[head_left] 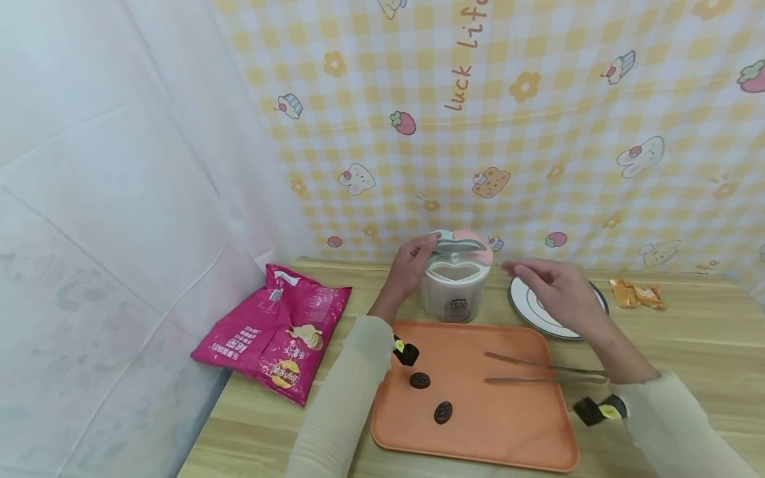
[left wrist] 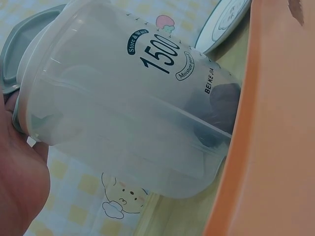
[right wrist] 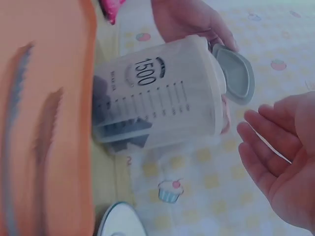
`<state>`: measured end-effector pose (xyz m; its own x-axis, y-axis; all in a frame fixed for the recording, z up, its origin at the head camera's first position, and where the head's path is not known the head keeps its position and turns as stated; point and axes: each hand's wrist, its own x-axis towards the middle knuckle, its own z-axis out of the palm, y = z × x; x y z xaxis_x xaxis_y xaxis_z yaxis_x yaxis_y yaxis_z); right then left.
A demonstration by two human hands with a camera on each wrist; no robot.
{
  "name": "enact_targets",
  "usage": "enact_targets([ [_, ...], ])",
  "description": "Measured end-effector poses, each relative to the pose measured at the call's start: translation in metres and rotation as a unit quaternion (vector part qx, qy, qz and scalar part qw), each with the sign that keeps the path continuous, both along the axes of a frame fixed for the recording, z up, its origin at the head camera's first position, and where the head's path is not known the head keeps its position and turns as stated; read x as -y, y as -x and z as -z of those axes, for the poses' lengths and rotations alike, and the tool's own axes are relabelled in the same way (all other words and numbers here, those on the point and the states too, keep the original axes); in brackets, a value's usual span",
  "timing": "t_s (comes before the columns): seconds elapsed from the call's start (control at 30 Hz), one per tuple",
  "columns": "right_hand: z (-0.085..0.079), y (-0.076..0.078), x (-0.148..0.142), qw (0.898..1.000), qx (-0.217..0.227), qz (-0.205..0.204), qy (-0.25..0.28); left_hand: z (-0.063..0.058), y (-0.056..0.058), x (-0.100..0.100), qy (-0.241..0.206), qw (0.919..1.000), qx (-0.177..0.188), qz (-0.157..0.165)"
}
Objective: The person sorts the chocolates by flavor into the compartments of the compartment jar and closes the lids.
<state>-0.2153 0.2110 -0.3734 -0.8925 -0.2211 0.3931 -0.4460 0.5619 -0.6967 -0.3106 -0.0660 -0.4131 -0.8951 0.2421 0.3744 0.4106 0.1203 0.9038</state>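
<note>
A translucent storage jar (head_left: 445,295) marked 1500 stands behind the orange tray, dark pieces visible through its lower wall. One section of its divided green-and-pink lid, a grey-green flap (right wrist: 235,73), is raised over a heart-shaped opening. My left hand (head_left: 411,265) holds the lid at its left side, with the thumb on top by the flap. To the right of the jar, my right hand (head_left: 558,289) hovers apart from it above a white plate (head_left: 526,302). Its fingers are loosely extended and hold nothing.
On the orange tray (head_left: 478,431) lie metal tongs (head_left: 526,380) and two dark brown oval pieces (head_left: 443,412). A magenta chip bag (head_left: 281,332) is at the left, against the white wall covering. Small orange packets (head_left: 636,294) lie at the back right. Behind hangs a checked curtain (head_left: 508,133).
</note>
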Motion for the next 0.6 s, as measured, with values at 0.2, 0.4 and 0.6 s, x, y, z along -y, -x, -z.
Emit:
enact_targets([
  [0.2,-0.011,0.026,0.020,0.999,0.027,0.007,0.019,-0.001,-0.001,0.000,0.008,1.0000,0.001,-0.001],
  [0.4,-0.015,0.043,0.036,0.997,0.063,-0.033,0.036,-0.002,-0.002,0.000,0.012,0.9999,-0.002,-0.002],
  [0.6,-0.013,0.055,0.041,0.994,0.085,-0.062,0.021,-0.003,-0.002,0.000,0.010,0.9999,-0.002,0.002],
])
